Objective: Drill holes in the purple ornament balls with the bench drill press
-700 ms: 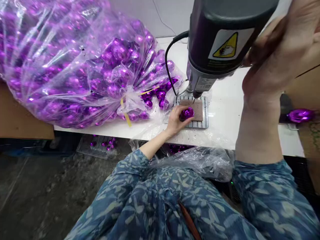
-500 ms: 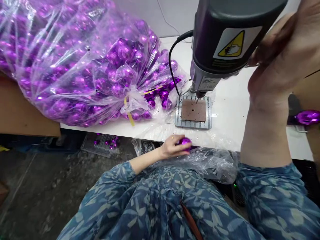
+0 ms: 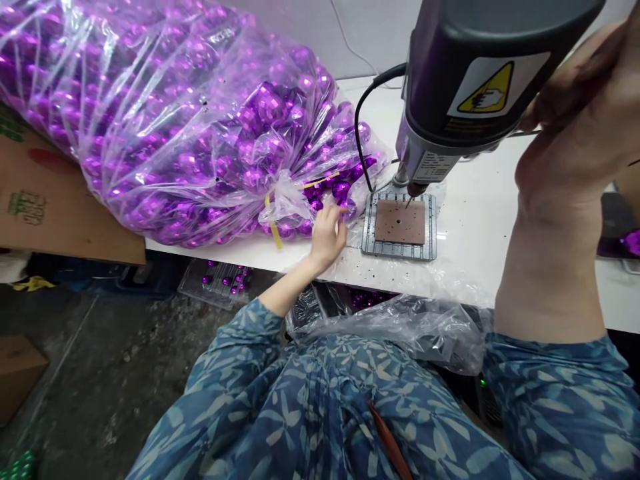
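My left hand (image 3: 327, 233) reaches with fingers spread to the mouth of a big clear plastic bag (image 3: 170, 127) full of shiny purple balls, its fingertips at the loose balls (image 3: 343, 190) spilling out. Nothing is held in it. My right hand (image 3: 575, 127) is raised at the right, wrapped round the thin lever of the grey bench drill (image 3: 470, 80). Under the drill bit lies a brown pad on a small metal grid plate (image 3: 400, 230), bare of any ball.
The white table (image 3: 465, 220) carries the drill and bag. A second plastic bag (image 3: 400, 327) with purple balls hangs below the table edge at my lap. A clear tray of balls (image 3: 220, 280) lies on the floor. Cardboard boxes (image 3: 55, 207) stand left.
My left hand took a purple ball off the brown pad, brought it down to the bag at my lap, let it go, and has now moved up left to the big bag's mouth.
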Demonstrator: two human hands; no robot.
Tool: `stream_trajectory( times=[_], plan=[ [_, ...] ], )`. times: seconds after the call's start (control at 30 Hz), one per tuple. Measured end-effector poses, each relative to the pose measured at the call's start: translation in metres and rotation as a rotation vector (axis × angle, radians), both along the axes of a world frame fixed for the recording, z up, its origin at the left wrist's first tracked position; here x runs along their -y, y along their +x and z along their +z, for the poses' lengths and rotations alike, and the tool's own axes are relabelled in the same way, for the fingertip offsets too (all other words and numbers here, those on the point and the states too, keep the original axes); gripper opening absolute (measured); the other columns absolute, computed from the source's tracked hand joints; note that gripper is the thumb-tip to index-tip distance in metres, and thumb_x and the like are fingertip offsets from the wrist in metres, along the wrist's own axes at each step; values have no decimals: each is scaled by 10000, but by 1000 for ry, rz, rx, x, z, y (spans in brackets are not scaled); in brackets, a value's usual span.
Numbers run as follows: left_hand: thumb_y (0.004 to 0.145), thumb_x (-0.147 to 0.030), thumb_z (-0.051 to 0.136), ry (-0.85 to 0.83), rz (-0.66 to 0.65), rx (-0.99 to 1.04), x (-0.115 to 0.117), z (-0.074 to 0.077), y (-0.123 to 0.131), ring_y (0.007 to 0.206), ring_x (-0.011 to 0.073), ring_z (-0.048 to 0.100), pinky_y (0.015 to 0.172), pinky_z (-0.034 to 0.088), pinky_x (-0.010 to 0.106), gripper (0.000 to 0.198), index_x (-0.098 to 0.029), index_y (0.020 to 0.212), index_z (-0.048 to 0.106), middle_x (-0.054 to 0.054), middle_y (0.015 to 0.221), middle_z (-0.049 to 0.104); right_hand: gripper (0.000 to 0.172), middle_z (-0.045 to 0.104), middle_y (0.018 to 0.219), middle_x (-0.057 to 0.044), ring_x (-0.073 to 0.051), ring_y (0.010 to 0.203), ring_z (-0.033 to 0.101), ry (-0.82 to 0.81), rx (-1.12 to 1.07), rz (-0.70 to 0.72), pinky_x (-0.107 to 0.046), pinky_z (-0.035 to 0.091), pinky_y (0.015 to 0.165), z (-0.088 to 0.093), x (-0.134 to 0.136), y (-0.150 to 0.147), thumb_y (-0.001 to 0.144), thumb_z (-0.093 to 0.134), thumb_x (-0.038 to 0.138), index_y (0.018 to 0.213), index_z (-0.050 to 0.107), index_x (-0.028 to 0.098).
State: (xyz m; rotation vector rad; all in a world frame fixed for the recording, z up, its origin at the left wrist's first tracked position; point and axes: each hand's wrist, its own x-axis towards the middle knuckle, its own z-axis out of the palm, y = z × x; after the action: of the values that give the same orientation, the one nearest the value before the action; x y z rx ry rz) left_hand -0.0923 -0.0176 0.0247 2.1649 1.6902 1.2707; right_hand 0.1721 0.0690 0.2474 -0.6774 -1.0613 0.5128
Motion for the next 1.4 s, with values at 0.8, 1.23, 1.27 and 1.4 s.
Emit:
stream_trajectory(
  times=[0.8,1.23,1.27,1.4],
  plan=[
    [1119,-725,550,-472,-76,1042,-33,40,-3,1049,222,761,877,652,381,514,-286,1349,688,103,1185,766,571,366,542,37,-51,448,371,-15,63,19,-273,269,466,-4,-3,5,1052,674,397,609,369,204],
    [1152,-633,554,-775,-322,982,-17,39,42,1360,305,769,1073,700,573,488,-334,1533,613,115,1429,766,792,229,520,63,-45,429,329,158,87,42,-261,213,419,-6,-8,5,686,619,953,679,332,214],
    [1153,-592,583,-751,-319,981,-18,37,44,1391,308,754,1076,695,593,461,-355,1549,592,106,1459,750,811,216,522,62,-40,428,333,146,99,22,-247,214,417,-4,-6,3,676,589,971,678,313,208],
    [1151,-508,611,-695,-292,1095,-24,29,52,1373,279,760,1087,681,573,348,-306,1434,599,94,1432,758,841,111,551,51,-22,442,374,143,118,-7,-189,239,431,0,1,0,662,557,968,681,252,185]
  ],
)
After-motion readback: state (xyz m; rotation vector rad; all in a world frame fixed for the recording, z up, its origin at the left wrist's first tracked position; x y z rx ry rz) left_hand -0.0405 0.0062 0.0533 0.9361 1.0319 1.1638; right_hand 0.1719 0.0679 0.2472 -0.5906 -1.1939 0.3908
